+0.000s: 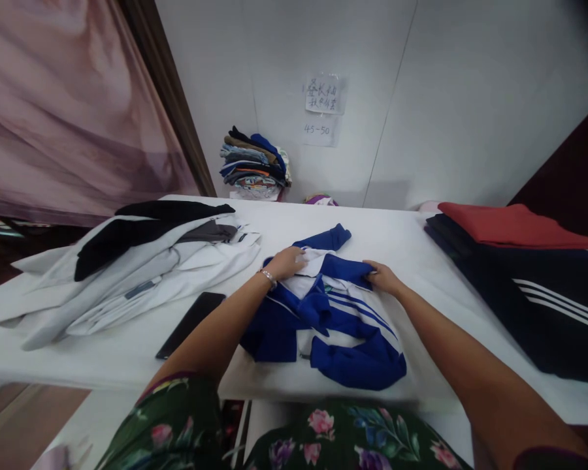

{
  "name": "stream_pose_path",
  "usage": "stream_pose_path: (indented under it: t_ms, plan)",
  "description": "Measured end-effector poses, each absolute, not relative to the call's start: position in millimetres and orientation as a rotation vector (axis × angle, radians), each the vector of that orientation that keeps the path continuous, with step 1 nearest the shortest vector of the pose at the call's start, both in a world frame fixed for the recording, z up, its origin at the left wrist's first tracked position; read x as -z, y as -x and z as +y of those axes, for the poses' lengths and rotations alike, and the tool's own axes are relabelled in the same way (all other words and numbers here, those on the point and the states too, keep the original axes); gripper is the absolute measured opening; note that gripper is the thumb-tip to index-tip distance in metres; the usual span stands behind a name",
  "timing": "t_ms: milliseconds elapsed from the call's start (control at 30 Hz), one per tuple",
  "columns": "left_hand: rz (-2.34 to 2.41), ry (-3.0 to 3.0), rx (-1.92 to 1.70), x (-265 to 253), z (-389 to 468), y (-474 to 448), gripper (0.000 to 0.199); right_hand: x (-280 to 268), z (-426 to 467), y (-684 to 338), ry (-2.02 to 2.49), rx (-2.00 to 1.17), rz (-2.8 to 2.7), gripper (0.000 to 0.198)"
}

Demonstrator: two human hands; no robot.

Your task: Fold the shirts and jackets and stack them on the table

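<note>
A blue and white jacket (353, 313) with stripes along a sleeve lies crumpled on the white table in front of me. My left hand (285, 262) has its fingers closed on the white and blue cloth near the jacket's far left side. At the far right, my right hand (381, 277) pinches the edge of a blue section. One blue sleeve (326, 238) stretches away from me beyond my hands. Another bends round at the near right, close to the table's front edge.
White, grey and black garments (166, 261) lie heaped at left, with a dark flat tablet-like object (191, 323) beside them. Dark clothes with white stripes (543, 307) lie at right under a folded red garment (514, 225). A clothes stack (255, 163) stands by the wall, near handwritten paper signs (323, 94).
</note>
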State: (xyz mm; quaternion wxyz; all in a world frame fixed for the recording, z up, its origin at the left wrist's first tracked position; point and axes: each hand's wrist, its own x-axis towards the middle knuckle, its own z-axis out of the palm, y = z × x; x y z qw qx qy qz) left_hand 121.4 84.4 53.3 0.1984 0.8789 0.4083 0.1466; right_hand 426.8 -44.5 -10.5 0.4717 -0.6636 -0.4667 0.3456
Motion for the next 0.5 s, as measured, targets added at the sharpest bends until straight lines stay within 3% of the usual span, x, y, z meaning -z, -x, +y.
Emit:
stream_pose_path:
  t_ms: [100,200,333,500]
  plan:
    - [1.129,-2.447,-0.148,-49.1,88.1,-131.7,0.041,3.5,-43.9,-429.5,1.607,-0.837,-1.128,0.019]
    - [1.088,-2.424,-0.033,-50.4,93.5,-126.9,0.043,-11.1,-46.6,-434.9,1.548,-0.854,-1.058,0.007]
    - [1.120,-2.422,0.095,-59.5,95.9,-113.4,0.058,-28.0,-51.3,-432.7,1.453,-0.952,-0.932,0.018]
    - [1.061,-2.358,-0.115,-68.6,96.9,-97.9,0.039,-31.3,-46.7,-416.3,1.352,-1.066,-0.795,0.033]
